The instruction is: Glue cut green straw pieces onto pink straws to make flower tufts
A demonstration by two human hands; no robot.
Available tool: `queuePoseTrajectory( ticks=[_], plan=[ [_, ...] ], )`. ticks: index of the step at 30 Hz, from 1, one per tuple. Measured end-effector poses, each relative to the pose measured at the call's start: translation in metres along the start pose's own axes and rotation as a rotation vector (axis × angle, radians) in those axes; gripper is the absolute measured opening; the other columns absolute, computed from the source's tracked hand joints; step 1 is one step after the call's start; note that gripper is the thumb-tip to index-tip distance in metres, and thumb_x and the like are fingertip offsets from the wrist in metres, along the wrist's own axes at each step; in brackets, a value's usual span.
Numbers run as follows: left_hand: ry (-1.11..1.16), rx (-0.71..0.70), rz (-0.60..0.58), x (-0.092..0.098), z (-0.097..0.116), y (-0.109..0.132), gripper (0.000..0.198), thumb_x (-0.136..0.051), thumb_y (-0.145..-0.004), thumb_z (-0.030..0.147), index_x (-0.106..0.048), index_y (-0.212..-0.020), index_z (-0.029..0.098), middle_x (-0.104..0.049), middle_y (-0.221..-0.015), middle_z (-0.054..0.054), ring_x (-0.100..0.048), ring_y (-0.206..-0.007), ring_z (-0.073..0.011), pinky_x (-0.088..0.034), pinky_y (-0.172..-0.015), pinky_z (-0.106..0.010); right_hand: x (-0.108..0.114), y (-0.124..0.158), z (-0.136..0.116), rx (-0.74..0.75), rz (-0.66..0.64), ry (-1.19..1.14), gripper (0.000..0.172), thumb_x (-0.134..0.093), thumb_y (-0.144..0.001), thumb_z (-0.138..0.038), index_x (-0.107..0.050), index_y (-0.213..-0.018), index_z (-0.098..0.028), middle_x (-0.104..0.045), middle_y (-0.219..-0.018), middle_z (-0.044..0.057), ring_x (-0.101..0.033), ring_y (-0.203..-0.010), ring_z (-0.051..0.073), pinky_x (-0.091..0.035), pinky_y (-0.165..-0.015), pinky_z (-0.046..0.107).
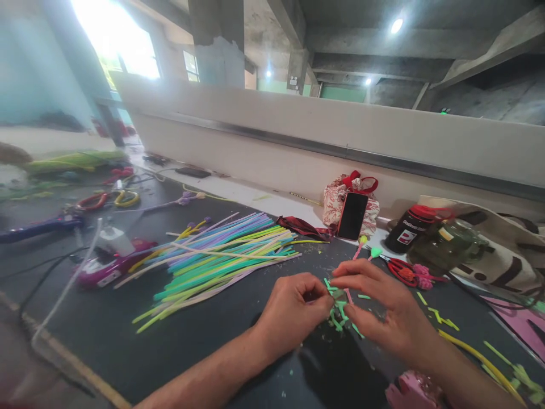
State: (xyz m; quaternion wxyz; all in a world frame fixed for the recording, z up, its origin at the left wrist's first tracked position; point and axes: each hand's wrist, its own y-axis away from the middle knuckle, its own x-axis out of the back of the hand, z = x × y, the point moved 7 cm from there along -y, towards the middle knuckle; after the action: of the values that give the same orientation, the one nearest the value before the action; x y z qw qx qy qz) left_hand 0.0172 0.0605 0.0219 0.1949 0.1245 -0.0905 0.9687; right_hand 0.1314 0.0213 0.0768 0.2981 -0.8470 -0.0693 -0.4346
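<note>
My left hand (293,312) is closed in a pinch above the dark table, thumb and forefinger pressed together. What it pinches is hardly visible; a small pale green piece (338,294) shows right by its fingertips. Facing it, my right hand (383,307) has its fingers and thumb apart, around the same spot. Under and between both hands lie short green clippings (338,324). A pink stem (349,295) runs behind the fingers. To the left lies a loose bundle of fuzzy chenille stems (221,255) in blue, lilac, green, yellow and cream.
Red-handled pliers (400,271) lie beyond my right hand, near a black bottle (409,230) and a green-tinted jar (451,244). A phone (352,216) leans on a patterned bag (334,201). At left are a magenta tool (102,272) and cables. Yellow clippings (443,318) lie right.
</note>
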Motion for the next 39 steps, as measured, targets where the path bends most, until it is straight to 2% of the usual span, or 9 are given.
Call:
queuePoseTrajectory(
  ticks=[5,9,13,16,19,23,27,33,39],
  plan=[
    [-0.036,-0.008,0.001,0.003,0.003,0.000,0.014,-0.053,-0.068,0.022,-0.065,-0.063,0.016,-0.058,-0.061,0.001,-0.048,-0.057,-0.0093,-0.035,-0.053,-0.019,0.009,0.007,0.015,-0.103,0.036,-0.013,0.037,-0.053,-0.073,-0.015,-0.055,-0.108,-0.027,-0.055,-0.111,0.002,-0.053,-0.100,0.020,-0.042,-0.083,0.030],
    [0.039,0.009,-0.040,0.003,0.001,-0.002,0.015,-0.057,-0.068,0.026,-0.068,-0.067,0.015,-0.058,-0.064,0.000,-0.048,-0.057,-0.0092,-0.035,-0.052,-0.018,0.016,0.013,0.030,-0.277,0.127,-0.061,0.024,-0.050,-0.076,-0.019,-0.058,-0.098,-0.024,-0.059,-0.098,0.002,-0.057,-0.084,0.017,-0.045,-0.074,0.029],
    [0.154,0.125,-0.087,0.000,-0.011,-0.005,0.019,-0.060,-0.067,0.032,-0.065,-0.069,0.014,-0.053,-0.053,0.003,-0.039,-0.045,-0.0057,-0.030,-0.042,-0.017,0.012,0.021,0.039,-0.412,0.173,-0.163,0.013,-0.052,-0.077,-0.026,-0.060,-0.087,-0.022,-0.062,-0.086,0.002,-0.057,-0.078,0.018,-0.045,-0.066,0.027],
    [0.227,0.208,-0.118,-0.003,-0.019,-0.006,0.025,-0.060,-0.067,0.037,-0.063,-0.072,0.014,-0.046,-0.048,0.006,-0.033,-0.039,-0.0044,-0.025,-0.036,-0.016,-0.004,0.029,0.049,-0.550,0.092,-0.311,0.015,-0.052,-0.078,-0.032,-0.060,-0.084,-0.021,-0.062,-0.075,0.001,-0.057,-0.068,0.016,-0.045,-0.059,0.026],
    [0.257,0.215,-0.118,-0.003,-0.019,-0.007,0.024,-0.061,-0.066,0.037,-0.061,-0.071,0.013,-0.044,-0.045,0.007,-0.032,-0.037,-0.0035,-0.025,-0.035,-0.016,-0.022,0.036,0.053,-0.636,-0.075,-0.369,0.014,-0.052,-0.078,-0.031,-0.061,-0.077,-0.020,-0.058,-0.063,-0.002,-0.053,-0.058,0.014,-0.041,-0.052,0.023],
    [0.302,0.175,-0.116,-0.002,-0.018,-0.008,0.022,-0.062,-0.066,0.035,-0.062,-0.072,0.014,-0.047,-0.049,0.006,-0.037,-0.040,-0.0036,-0.029,-0.037,-0.015,-0.039,0.040,0.041,-0.467,-0.288,-0.184,0.015,-0.050,-0.079,-0.024,-0.061,-0.070,-0.021,-0.058,-0.062,-0.002,-0.052,-0.058,0.013,-0.038,-0.053,0.023],
    [0.323,0.152,-0.148,-0.002,-0.017,-0.008,0.022,-0.060,-0.068,0.035,-0.063,-0.074,0.014,-0.046,-0.049,0.005,-0.038,-0.042,-0.0039,-0.031,-0.039,-0.015,-0.061,0.045,0.018,-0.186,-0.448,-0.002,0.018,-0.047,-0.082,-0.016,-0.064,-0.079,-0.022,-0.063,-0.073,0.001,-0.057,-0.064,0.014,-0.039,-0.058,0.024],
    [0.339,0.167,-0.167,-0.005,-0.019,-0.008,0.020,-0.059,-0.070,0.032,-0.062,-0.075,0.014,-0.046,-0.049,0.005,-0.038,-0.043,-0.0046,-0.030,-0.038,-0.015,-0.094,0.045,0.003,0.133,-0.507,0.335,0.020,-0.043,-0.085,-0.018,-0.062,-0.079,-0.022,-0.060,-0.073,0.001,-0.050,-0.054,0.012,-0.028,-0.047,0.023],
    [0.353,0.175,-0.172,-0.006,-0.022,-0.009,0.020,-0.059,-0.069,0.032,-0.062,-0.076,0.013,-0.046,-0.049,0.005,-0.037,-0.042,-0.0038,-0.028,-0.037,-0.015,-0.100,0.039,0.004,0.136,-0.497,0.295,0.020,-0.041,-0.081,-0.012,-0.058,-0.073,-0.019,-0.058,-0.071,0.002,-0.048,-0.055,0.011,-0.030,-0.048,0.023]
  ],
)
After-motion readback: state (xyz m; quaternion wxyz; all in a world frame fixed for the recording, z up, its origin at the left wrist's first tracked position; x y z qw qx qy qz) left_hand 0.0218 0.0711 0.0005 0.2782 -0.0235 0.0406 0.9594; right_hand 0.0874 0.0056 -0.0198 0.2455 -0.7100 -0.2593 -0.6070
